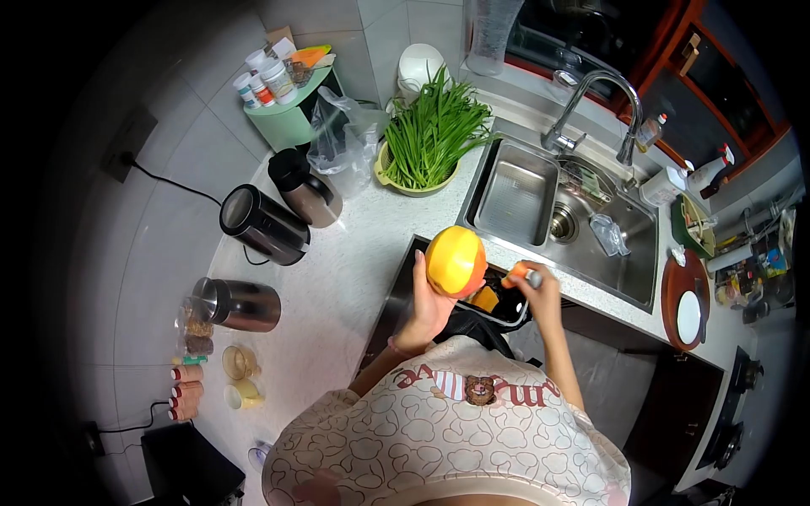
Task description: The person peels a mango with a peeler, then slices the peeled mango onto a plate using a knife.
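My left hand (430, 312) is closed around the lower side of a large mango (454, 260). Most of the mango's upper surface is bare yellow flesh, with red-orange skin left along its lower right side. In my right hand (544, 297) is a small peeler (515, 274) with an orange part and a grey end; its blade is hard to make out. The peeler is just right of the mango, apart from it. Below both hands is a dark bin (511, 323) with orange-yellow peel (485, 298) inside.
A green basket (418, 191) of long green leafy stalks (434, 131) stands behind, near the steel sink (650, 261) and its tap (603, 78). Left on the counter are a black kettle (266, 226), two metal jugs and two cups (243, 394). A brown board (682, 295) lies right.
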`<action>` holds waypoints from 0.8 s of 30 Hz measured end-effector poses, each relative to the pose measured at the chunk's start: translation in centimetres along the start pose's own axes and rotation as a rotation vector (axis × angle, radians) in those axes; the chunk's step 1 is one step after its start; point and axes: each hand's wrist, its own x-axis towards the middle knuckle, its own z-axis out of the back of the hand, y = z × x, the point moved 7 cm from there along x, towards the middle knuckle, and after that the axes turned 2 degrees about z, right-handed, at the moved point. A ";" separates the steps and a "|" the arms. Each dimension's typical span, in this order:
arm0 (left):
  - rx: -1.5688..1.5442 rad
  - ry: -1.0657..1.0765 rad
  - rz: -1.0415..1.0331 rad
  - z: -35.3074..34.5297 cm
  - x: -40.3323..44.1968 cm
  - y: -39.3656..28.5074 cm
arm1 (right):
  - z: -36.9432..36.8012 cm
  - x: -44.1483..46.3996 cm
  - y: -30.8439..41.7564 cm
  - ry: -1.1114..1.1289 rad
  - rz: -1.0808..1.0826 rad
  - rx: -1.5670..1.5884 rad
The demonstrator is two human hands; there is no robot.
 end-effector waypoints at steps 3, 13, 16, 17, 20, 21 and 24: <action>-0.015 0.037 -0.020 -0.1 -0.2 -0.7 | -3.3 -1.1 -4.4 0.047 -0.014 -0.395; -0.034 0.165 0.074 -4.5 0.0 -1.4 | 13.1 1.2 13.3 -0.355 0.369 -0.002; -0.022 0.144 0.106 -4.7 0.4 -1.1 | 14.2 1.1 13.7 -0.271 0.319 0.645; -0.028 0.138 0.113 -4.7 0.5 -0.9 | 14.2 1.3 13.9 -0.257 0.326 0.807; -0.026 0.166 0.136 -5.2 0.4 -0.5 | 14.6 1.4 14.1 -0.170 0.400 0.913; -0.023 0.182 0.144 -5.4 0.3 -0.3 | 14.8 1.4 14.1 -0.238 0.388 0.944; 0.029 0.083 0.105 -5.5 0.2 0.2 | 13.4 1.1 15.6 -0.258 0.312 0.938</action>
